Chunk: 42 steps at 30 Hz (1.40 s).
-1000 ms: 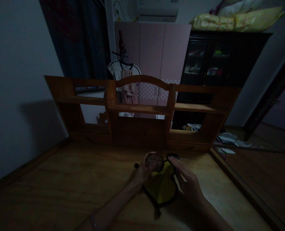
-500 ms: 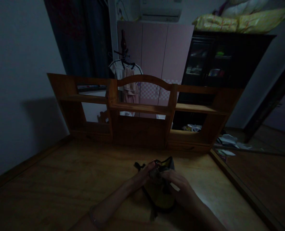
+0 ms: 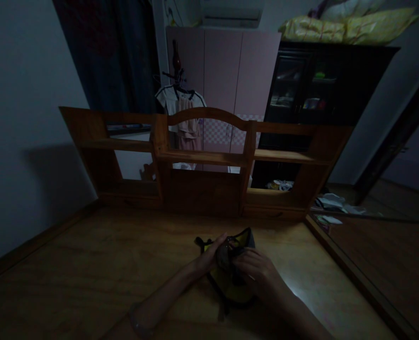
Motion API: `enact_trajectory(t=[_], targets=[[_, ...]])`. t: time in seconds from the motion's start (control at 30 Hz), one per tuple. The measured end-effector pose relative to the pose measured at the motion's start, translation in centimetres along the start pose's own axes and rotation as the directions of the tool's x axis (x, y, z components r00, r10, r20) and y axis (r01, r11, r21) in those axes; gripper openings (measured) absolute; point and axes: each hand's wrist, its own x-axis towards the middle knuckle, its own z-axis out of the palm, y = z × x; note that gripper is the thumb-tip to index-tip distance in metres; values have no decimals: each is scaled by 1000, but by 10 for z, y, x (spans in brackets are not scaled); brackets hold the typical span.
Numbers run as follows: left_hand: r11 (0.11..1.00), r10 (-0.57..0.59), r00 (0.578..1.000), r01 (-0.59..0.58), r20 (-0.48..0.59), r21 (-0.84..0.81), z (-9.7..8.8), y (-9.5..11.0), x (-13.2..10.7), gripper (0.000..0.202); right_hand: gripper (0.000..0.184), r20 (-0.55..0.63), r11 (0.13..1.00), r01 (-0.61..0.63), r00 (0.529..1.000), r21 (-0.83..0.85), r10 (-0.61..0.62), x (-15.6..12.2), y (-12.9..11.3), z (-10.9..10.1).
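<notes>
A yellow fabric item [image 3: 237,293] with black edging and black straps lies on the wooden surface, partly bunched up. It looks like a small bag or pouch, but the dim light hides its exact kind. My left hand [image 3: 212,255] grips its left side, thumb up near a dark, shiny part. On the other side, my right hand [image 3: 257,267] has its fingers curled on the dark upper part, next to a raised flap [image 3: 247,237]. Those fingertips are partly hidden in the fabric. A band circles my left forearm.
A wooden shelf unit [image 3: 202,157] with small drawers stands across the far end of the wooden surface [image 3: 124,264]. Raised wooden rails [image 3: 351,274] run along its sides. Beyond are pink cupboards [image 3: 220,71], a dark cabinet [image 3: 301,94] and hanging clothes [image 3: 184,106].
The view has shifted slightly. My right hand's fingers have curled further over the dark part of the fabric item, while my left hand keeps its hold.
</notes>
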Motion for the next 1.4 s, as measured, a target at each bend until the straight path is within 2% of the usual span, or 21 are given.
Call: enact_trajectory(t=[0.17, 0.37, 0.63, 0.77, 0.9, 1.2, 1.4], targets=[[1000, 10, 999, -9, -50, 25, 3, 0, -3, 52, 21, 31, 993, -28, 999, -114, 32, -2, 0, 6], [997, 63, 996, -59, -71, 54, -1, -3, -2, 44, 17, -8, 981, -71, 997, -178, 71, -6, 2, 15], [1000, 17, 999, -17, -39, 15, -5, -7, 1, 47, 15, -19, 991, -50, 999, -122, 48, -8, 5, 16], [1000, 19, 999, -20, -31, -23, -6, -8, 2, 47, 24, 17, 998, -16, 1000, -58, 17, -6, 5, 15], [998, 36, 997, -39, -66, -53, -8, -10, 5, 47, 31, 1, 1000, 0, 1000, -7, 0, -5, 7, 16], [999, 23, 997, -26, -78, -38, -4, -9, 7, 50, 27, 15, 994, -110, 994, 9, 110, -6, 4, 18], [999, 43, 995, -41, -90, 29, -10, -12, 7, 48, 25, 34, 993, -120, 992, 12, 119, -5, 4, 17]])
